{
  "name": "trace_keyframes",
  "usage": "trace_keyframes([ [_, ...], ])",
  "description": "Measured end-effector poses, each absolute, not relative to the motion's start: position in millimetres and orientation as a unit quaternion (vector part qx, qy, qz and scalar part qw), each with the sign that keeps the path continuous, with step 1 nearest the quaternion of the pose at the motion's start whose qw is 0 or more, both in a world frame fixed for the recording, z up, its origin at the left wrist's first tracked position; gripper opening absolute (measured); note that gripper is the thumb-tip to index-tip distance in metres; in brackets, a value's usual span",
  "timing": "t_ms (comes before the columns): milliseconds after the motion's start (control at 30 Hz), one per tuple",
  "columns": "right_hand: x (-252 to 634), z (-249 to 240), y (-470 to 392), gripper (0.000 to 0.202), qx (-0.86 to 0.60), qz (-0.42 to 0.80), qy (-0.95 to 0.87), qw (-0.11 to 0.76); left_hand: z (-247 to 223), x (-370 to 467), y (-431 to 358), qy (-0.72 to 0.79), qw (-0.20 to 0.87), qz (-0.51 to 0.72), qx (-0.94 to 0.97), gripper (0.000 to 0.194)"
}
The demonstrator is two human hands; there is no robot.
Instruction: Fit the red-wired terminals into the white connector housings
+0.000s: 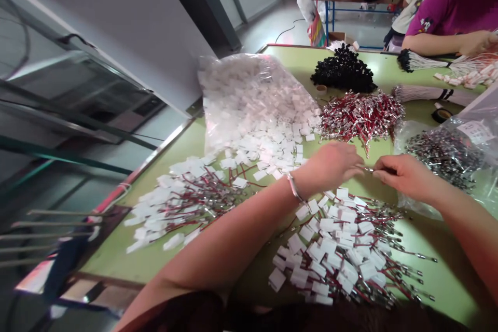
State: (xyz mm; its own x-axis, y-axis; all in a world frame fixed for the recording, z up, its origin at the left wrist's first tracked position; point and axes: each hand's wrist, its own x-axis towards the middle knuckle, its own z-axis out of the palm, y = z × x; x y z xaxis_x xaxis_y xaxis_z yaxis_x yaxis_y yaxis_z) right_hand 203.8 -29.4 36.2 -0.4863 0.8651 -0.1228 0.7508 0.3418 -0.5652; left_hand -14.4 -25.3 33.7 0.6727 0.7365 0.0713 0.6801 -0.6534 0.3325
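Over our table [109, 249], between heaps [360, 116], left hand [338, 163] and right hand [400, 172] pinch a terminal [368, 169]; floor [261, 30] skirts the far edge [288, 45].

Across the table [293, 65], we see a heap of small black parts [344, 71], bundled white wires [428, 61], a co-worker's purple sleeve [441, 5]; beyond, a striped bag [316, 32].

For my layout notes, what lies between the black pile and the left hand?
The head view shows a heap of red wires between the black pile and left hand.
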Motion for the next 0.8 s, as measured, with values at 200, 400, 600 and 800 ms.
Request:
trace_keyframes([
  [200, 207, 31, -21, 0.021, -0.479, 0.202, -0.849, 0.097, 28, -30, -14, 0.441, 0.271, 0.190, 0.834, 0.026],
  [400, 182, 25, -38, 0.034, -0.470, 0.156, -0.866, 0.070, 33, -28, -17, 0.430, 0.297, 0.198, 0.829, 0.024],
  [600, 195, 24, -36, 0.032, -0.533, 0.165, -0.825, 0.086, 50, -80, -6, 0.532, 0.220, 0.007, 0.818, 0.035],
  [800, 196, 22, -33, 0.024, -0.530, 0.203, -0.819, 0.087, 28, -74, -4, 0.489, 0.138, -0.059, 0.859, 0.010],
])
